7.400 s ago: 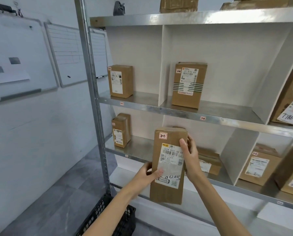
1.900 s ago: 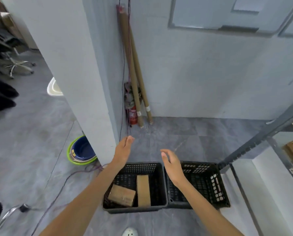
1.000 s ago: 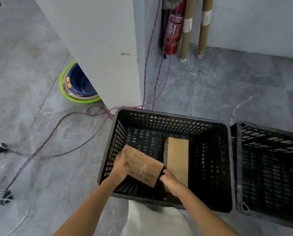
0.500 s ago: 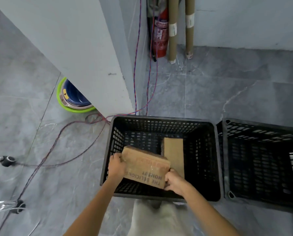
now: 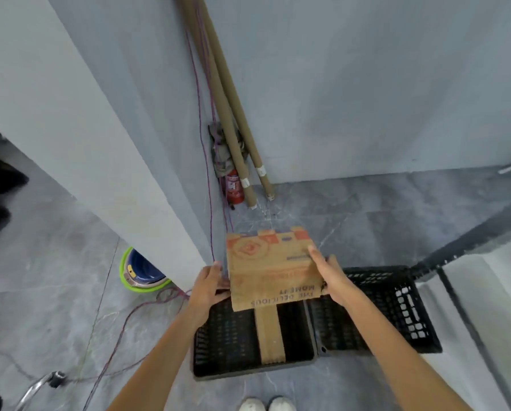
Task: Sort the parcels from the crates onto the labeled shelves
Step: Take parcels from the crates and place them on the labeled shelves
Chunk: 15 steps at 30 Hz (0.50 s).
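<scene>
I hold a flat brown cardboard parcel [image 5: 270, 268] with orange print above the crates. My left hand [image 5: 209, 284] grips its left edge, and my right hand [image 5: 328, 274] holds its right side with fingers laid along the top. Below it the left black crate [image 5: 218, 345] contains one narrow brown parcel [image 5: 269, 336] lying flat. The right black crate [image 5: 396, 315] beside it shows no parcels.
A white pillar [image 5: 105, 161] stands at the left, with a blue and green basin [image 5: 143, 272] behind it. Cardboard tubes [image 5: 233, 129] and a red extinguisher [image 5: 235, 188] lean in the corner. Cables [image 5: 135, 315] trail over the floor. The shelf frame [image 5: 462, 241] rises at the right.
Both hands have lifted the printed parcel out of the left crate to above its rim. The view has tipped up from the crate towards the wall corner.
</scene>
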Each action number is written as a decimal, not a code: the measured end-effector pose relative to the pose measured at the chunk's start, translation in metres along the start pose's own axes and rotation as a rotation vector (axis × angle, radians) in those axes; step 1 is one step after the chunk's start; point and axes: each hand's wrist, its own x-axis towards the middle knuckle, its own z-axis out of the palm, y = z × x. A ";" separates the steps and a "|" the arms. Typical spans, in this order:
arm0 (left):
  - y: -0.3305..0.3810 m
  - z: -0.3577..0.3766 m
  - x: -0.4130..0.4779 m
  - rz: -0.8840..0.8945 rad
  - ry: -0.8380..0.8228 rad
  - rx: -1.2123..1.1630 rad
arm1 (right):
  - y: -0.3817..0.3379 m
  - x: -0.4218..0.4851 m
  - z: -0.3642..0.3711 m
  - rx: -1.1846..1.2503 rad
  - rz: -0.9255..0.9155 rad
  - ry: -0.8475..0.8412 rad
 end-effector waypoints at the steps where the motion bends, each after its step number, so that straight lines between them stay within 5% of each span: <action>1: 0.026 0.007 -0.016 0.026 -0.020 0.039 | -0.020 -0.017 -0.010 0.000 -0.052 0.003; 6: 0.141 0.049 -0.089 0.206 -0.109 0.199 | -0.104 -0.099 -0.057 0.043 -0.302 0.063; 15: 0.234 0.106 -0.170 0.506 -0.454 0.031 | -0.147 -0.210 -0.148 0.243 -0.668 0.153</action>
